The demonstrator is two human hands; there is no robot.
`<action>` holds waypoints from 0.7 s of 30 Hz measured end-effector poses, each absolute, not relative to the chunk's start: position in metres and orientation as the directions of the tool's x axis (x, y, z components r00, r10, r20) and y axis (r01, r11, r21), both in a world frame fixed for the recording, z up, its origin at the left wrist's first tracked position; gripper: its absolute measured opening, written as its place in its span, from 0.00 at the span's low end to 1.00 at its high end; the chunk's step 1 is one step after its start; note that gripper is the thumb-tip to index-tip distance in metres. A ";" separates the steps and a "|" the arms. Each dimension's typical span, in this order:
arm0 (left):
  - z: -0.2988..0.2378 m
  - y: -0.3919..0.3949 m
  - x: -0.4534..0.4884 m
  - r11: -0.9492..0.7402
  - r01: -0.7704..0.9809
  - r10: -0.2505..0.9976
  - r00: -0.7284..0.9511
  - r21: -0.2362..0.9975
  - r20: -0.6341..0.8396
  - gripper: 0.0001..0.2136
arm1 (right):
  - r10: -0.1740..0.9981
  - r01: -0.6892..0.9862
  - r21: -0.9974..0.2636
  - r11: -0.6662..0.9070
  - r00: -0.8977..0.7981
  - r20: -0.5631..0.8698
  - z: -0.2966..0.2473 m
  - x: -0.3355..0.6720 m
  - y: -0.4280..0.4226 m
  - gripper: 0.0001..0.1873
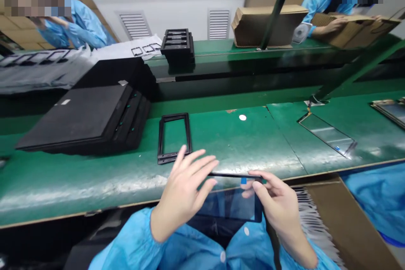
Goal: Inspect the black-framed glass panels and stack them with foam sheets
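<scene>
A dark glass panel (230, 204) with a small blue tab sits above my lap at the green bench's front edge. My right hand (278, 204) grips its right edge between thumb and fingers. My left hand (186, 185) is spread over the panel's left end, its fingertips touching the top edge. A black rectangular frame (174, 137) lies flat on the bench just beyond my left hand.
A stack of black trays (85, 120) lies at the left of the green bench (253, 143); a clear film sheet (327, 134) lies at the right. More black trays (177, 45) and cardboard boxes (265, 25) stand beyond. Two people in blue work across. A cardboard box (341, 219) stands beside my right knee.
</scene>
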State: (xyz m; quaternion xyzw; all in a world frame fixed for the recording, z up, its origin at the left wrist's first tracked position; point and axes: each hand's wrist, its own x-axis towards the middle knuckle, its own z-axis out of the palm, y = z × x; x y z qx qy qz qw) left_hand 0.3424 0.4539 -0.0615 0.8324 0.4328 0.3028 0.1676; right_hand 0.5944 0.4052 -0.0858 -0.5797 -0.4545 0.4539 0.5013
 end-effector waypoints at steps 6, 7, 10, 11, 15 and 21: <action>-0.065 0.461 0.348 -0.548 0.525 0.811 0.523 0.651 0.261 0.12 | 0.986 0.071 -0.992 -0.105 0.139 -0.094 -0.086 0.590 0.404 0.17; -0.065 0.459 0.349 -0.523 0.530 0.825 0.511 0.667 0.241 0.12 | 0.987 0.066 -0.992 -0.109 0.123 -0.100 -0.086 0.590 0.406 0.17; -0.062 0.455 0.352 -0.409 0.522 0.850 0.516 0.748 0.105 0.15 | 0.993 0.044 -0.994 -0.102 -0.056 -0.104 -0.086 0.590 0.417 0.19; -0.061 0.453 0.354 -0.348 0.505 0.853 0.520 0.790 0.044 0.16 | 0.986 0.019 -0.994 -0.104 -0.132 -0.105 -0.085 0.589 0.421 0.21; -0.066 0.447 0.359 0.075 0.253 0.905 0.389 0.965 -0.172 0.20 | 0.967 -0.154 -0.971 -0.182 -0.209 -0.148 -0.087 0.588 0.433 0.25; -0.073 0.436 0.358 0.377 -0.192 0.916 0.219 0.906 -0.335 0.32 | 0.974 -0.274 -0.935 -0.226 -0.035 -0.225 -0.094 0.587 0.436 0.24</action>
